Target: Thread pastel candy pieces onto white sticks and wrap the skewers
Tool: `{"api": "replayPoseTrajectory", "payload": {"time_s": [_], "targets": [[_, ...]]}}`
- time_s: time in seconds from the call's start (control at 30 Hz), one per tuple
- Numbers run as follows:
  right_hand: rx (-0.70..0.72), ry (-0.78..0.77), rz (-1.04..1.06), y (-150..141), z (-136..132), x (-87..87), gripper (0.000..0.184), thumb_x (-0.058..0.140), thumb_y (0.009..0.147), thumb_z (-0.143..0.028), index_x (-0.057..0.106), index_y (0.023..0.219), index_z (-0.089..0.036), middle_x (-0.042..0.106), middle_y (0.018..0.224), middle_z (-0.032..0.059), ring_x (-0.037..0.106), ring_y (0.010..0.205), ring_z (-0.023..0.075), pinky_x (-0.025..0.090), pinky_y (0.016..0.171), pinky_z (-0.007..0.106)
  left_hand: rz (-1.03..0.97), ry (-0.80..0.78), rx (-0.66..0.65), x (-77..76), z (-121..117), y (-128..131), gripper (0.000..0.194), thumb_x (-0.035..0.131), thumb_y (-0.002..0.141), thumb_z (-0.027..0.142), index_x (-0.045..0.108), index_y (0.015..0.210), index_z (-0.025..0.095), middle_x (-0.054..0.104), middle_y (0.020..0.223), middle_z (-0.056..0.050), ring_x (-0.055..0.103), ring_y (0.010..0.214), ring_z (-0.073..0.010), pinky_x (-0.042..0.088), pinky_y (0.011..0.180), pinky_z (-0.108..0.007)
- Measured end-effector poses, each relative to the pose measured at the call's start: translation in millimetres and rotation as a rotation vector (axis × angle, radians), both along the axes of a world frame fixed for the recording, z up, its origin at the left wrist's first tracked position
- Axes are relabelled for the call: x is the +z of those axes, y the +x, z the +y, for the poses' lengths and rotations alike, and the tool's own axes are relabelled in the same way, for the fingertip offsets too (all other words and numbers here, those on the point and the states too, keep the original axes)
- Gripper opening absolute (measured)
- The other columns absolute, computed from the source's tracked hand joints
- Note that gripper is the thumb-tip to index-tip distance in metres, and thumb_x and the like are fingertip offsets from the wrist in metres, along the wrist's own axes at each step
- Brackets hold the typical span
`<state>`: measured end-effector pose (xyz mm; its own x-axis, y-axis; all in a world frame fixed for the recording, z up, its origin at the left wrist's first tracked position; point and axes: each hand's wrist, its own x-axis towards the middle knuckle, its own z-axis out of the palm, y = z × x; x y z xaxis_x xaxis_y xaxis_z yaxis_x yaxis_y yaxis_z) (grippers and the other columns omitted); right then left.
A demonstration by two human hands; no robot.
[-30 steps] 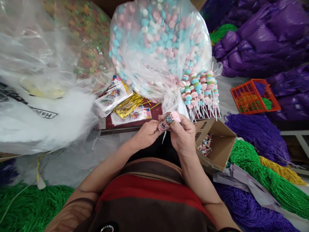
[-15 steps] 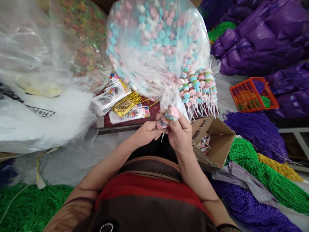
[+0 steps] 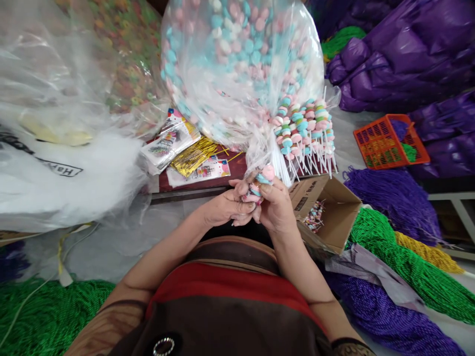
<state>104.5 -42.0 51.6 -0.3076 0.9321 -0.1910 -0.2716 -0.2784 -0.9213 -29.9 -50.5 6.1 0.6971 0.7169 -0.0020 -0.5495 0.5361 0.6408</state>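
In front of my waist, both hands are closed round a skewer of pink and blue discs (image 3: 260,184), partly wrapped in clear film. My left hand (image 3: 226,206) grips its lower end, where fingers hide the stick. Higher up, my right hand (image 3: 276,207) pinches the discs from the right side. Just beyond my hands lies a pile of similar skewers (image 3: 304,126) with white sticks. Printed clear bags (image 3: 208,172) lie on the dark red tabletop (image 3: 185,184), beside a bundle of gold twist ties (image 3: 193,155).
A big clear bag of pink, blue and white pieces (image 3: 241,64) stands behind the table. White plastic (image 3: 63,183) fills the left. On the right are a cardboard box (image 3: 336,217) with small wrapped pieces, an orange basket (image 3: 389,141), purple bags (image 3: 401,54) and green bead strands (image 3: 397,252).
The skewer has turned a little in my hands, showing more of its coloured discs. My left fingers have shifted down and right along its lower end.
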Motion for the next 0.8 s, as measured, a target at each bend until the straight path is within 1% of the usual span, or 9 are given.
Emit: {"api": "replayPoseTrajectory", "payload": {"time_s": [0.13, 0.23, 0.33, 0.5, 0.57, 0.6, 0.67, 0.73, 0.8], "targets": [[-0.045, 0.023, -0.049, -4.2, -3.8, -2.5, 0.026, 0.074, 0.083, -0.047, 0.073, 0.087, -0.022, 0.079, 0.086, 0.0042, 0.055, 0.046, 0.0106, 0.035, 0.03, 0.02, 0.065, 0.012, -0.024, -3.5, -1.4, 1.9, 0.052, 0.087, 0.076, 0.06, 0.058, 0.075, 0.018, 0.051, 0.057, 0.007, 0.029, 0.038, -0.0006, 0.029, 0.036, -0.018], [-0.088, 0.106, -0.08, -4.5, -7.3, -11.5, 0.027, 0.07, 0.086, -0.048, 0.076, 0.09, -0.022, 0.078, 0.084, 0.0044, 0.062, 0.053, 0.0141, 0.045, 0.036, 0.023, 0.129, -0.004, -0.009, -7.0, -2.2, 2.3, 0.056, 0.088, 0.071, 0.065, 0.056, 0.072, 0.018, 0.04, 0.05, 0.01, 0.031, 0.039, -0.003, 0.03, 0.037, -0.019], [-0.135, 0.189, -0.069, -3.9, -9.9, -22.0, 0.028, 0.07, 0.089, -0.05, 0.077, 0.09, -0.023, 0.077, 0.081, 0.0034, 0.066, 0.06, 0.0164, 0.055, 0.049, 0.028, 0.155, -0.004, -0.007, -10.8, -2.6, 1.6, 0.057, 0.089, 0.069, 0.065, 0.057, 0.074, 0.018, 0.04, 0.05, 0.01, 0.034, 0.039, -0.0038, 0.029, 0.038, -0.02], [-0.201, 0.252, -0.074, -5.9, -11.6, -29.0, 0.032, 0.067, 0.093, -0.053, 0.075, 0.088, -0.023, 0.074, 0.077, 0.003, 0.07, 0.07, 0.0195, 0.06, 0.064, 0.034, 0.19, 0.063, 0.021, -15.8, -4.6, 2.7, 0.058, 0.085, 0.073, 0.069, 0.06, 0.074, 0.016, 0.041, 0.049, 0.009, 0.036, 0.04, -0.0043, 0.03, 0.042, -0.02], [-0.234, 0.273, -0.08, -6.9, -11.8, -27.9, 0.032, 0.066, 0.093, -0.054, 0.075, 0.088, -0.023, 0.074, 0.078, 0.0031, 0.072, 0.074, 0.0205, 0.062, 0.07, 0.036, 0.218, 0.094, 0.048, -14.7, -4.4, 3.3, 0.057, 0.082, 0.075, 0.071, 0.063, 0.084, 0.017, 0.04, 0.05, 0.011, 0.033, 0.04, -0.0041, 0.029, 0.042, -0.02], [-0.246, 0.279, -0.089, -7.0, -11.9, -26.7, 0.032, 0.066, 0.094, -0.055, 0.075, 0.09, -0.024, 0.075, 0.08, 0.0032, 0.073, 0.076, 0.0209, 0.063, 0.073, 0.037, 0.246, 0.119, 0.065, -13.2, -3.5, 3.3, 0.059, 0.08, 0.076, 0.073, 0.065, 0.09, 0.018, 0.039, 0.051, 0.012, 0.032, 0.041, -0.0042, 0.029, 0.043, -0.02], [-0.242, 0.286, -0.113, -6.0, -11.9, -23.4, 0.031, 0.064, 0.096, -0.054, 0.076, 0.106, -0.027, 0.078, 0.091, 0.0035, 0.075, 0.083, 0.0217, 0.064, 0.079, 0.039, 0.339, 0.202, 0.134, -8.8, -0.4, 1.9, 0.064, 0.075, 0.077, 0.079, 0.067, 0.096, 0.019, 0.038, 0.053, 0.011, 0.035, 0.044, -0.0056, 0.033, 0.046, -0.021], [-0.198, 0.311, -0.115, -3.4, -11.9, -19.6, 0.034, 0.065, 0.097, -0.053, 0.071, 0.125, -0.034, 0.08, 0.105, 0.0035, 0.077, 0.092, 0.0226, 0.065, 0.084, 0.041, 0.464, 0.316, 0.223, -4.5, 3.7, -0.9, 0.069, 0.066, 0.077, 0.086, 0.067, 0.087, 0.018, 0.042, 0.055, 0.008, 0.044, 0.054, -0.009, 0.04, 0.054, -0.023], [-0.146, 0.345, -0.084, -0.2, -11.6, -16.3, 0.043, 0.068, 0.095, -0.053, 0.067, 0.134, -0.036, 0.079, 0.116, 0.0046, 0.077, 0.101, 0.025, 0.065, 0.088, 0.045, 0.566, 0.419, 0.284, -2.1, 6.9, -4.2, 0.073, 0.059, 0.078, 0.091, 0.066, 0.077, 0.018, 0.05, 0.06, 0.003, 0.054, 0.067, -0.0133, 0.047, 0.065, -0.026]]}}
